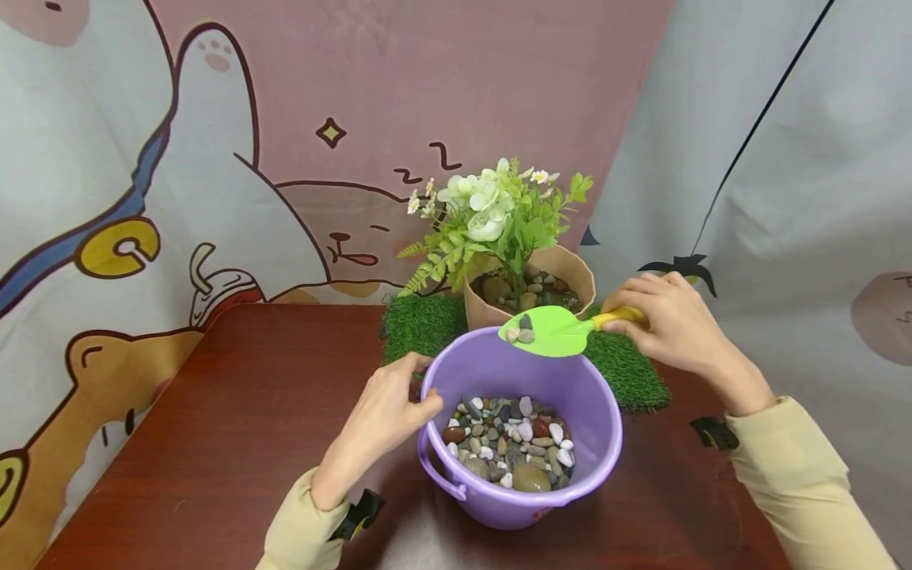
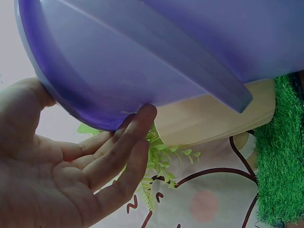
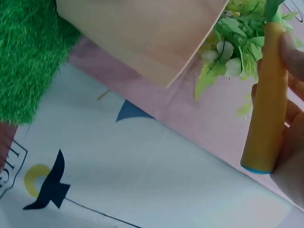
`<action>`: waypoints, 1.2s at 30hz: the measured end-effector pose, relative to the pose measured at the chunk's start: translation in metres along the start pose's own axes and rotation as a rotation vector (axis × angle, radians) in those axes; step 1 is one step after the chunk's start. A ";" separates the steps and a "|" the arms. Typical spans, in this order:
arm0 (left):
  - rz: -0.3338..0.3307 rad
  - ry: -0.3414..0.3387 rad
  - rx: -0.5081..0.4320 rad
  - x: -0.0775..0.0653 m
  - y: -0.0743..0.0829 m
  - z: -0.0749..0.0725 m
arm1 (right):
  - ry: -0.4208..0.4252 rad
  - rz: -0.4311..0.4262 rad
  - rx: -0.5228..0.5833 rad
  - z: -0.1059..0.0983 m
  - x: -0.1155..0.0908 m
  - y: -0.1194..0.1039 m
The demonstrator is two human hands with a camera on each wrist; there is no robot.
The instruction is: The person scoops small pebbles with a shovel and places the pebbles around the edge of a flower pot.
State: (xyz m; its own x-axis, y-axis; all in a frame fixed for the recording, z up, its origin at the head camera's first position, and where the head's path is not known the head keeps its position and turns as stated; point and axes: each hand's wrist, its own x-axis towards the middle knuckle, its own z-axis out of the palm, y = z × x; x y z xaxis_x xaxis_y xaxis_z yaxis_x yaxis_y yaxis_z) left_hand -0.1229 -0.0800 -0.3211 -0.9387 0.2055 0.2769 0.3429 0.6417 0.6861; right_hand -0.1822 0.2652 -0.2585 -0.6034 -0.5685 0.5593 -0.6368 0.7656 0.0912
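Note:
A purple bucket (image 1: 492,507) stands on the table with many mixed pebbles (image 1: 513,443) in its bottom. At its left rim my left hand (image 1: 385,412) holds on, thumb on the inner side and fingers outside; the left wrist view shows those fingers against the outer wall. My right hand (image 1: 666,321) grips the yellow handle (image 3: 267,99) of a toy shovel. The shovel's green blade (image 1: 559,336) hangs over the bucket's far rim and carries several small stones (image 1: 523,331) near its tip. Behind the blade is a beige flower pot (image 1: 580,277), with stones around the plant's stem.
White flowers with green leaves (image 1: 492,210) rise from the pot. Under and beside the pot lies a green artificial grass mat (image 1: 630,376). The brown table (image 1: 271,412) extends to the left. A printed cartoon cloth (image 1: 442,79) hangs behind.

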 end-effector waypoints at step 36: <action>-0.005 0.000 0.000 0.001 -0.001 0.000 | 0.055 0.404 -0.471 -0.008 0.010 0.021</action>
State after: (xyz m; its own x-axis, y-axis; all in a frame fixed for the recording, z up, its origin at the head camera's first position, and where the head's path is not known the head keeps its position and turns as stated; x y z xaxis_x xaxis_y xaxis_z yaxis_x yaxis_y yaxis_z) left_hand -0.1238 -0.0803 -0.3221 -0.9405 0.2021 0.2732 0.3379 0.6429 0.6874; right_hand -0.1983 0.2780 -0.2441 -0.7192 -0.1992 0.6657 -0.0755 0.9747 0.2102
